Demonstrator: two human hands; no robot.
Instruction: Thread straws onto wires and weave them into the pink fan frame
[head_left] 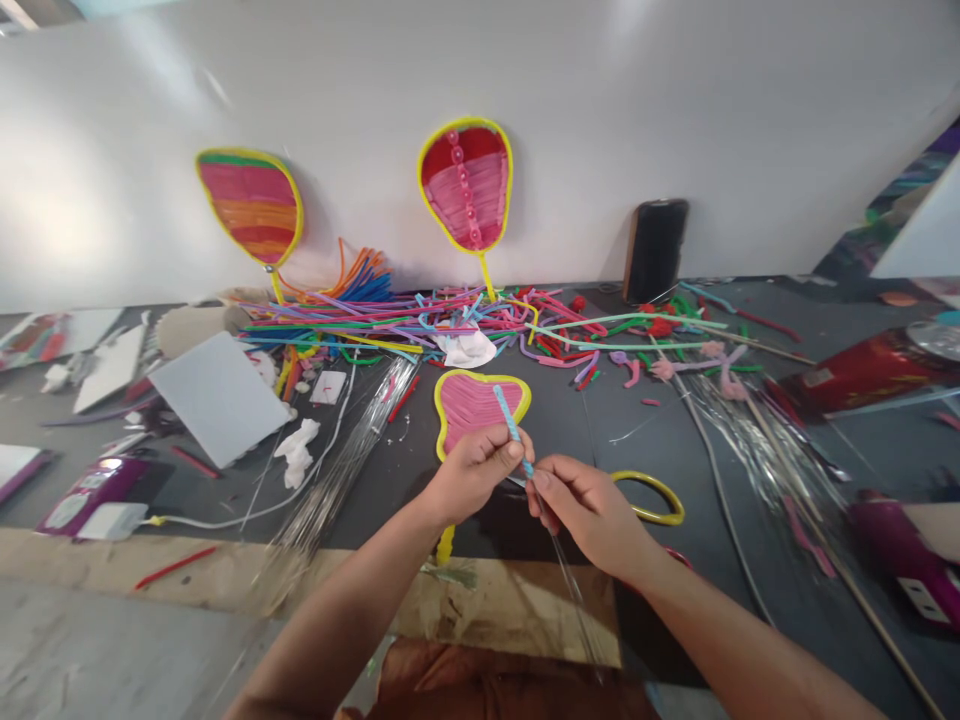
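Note:
My left hand [476, 470] is closed around a light blue pipe cleaner [506, 415] that slants up over a pink heart-shaped fan piece with a yellow rim [472, 400] lying flat on the dark table. My right hand [581, 505] pinches the lower end of the same pipe cleaner, together with thin clear strands that trail down toward me. The two hands almost touch. A yellow loop of pipe cleaner [652, 495] lies just right of my right hand.
A heap of coloured pipe cleaners [465, 320] spreads along the back. Two finished fans [255, 205] [466, 185] lean on the white wall. A black speaker [656, 250] stands behind. Silver tinsel bundles [757, 440], a white sheet [217, 395] and a purple box [97, 490] lie around.

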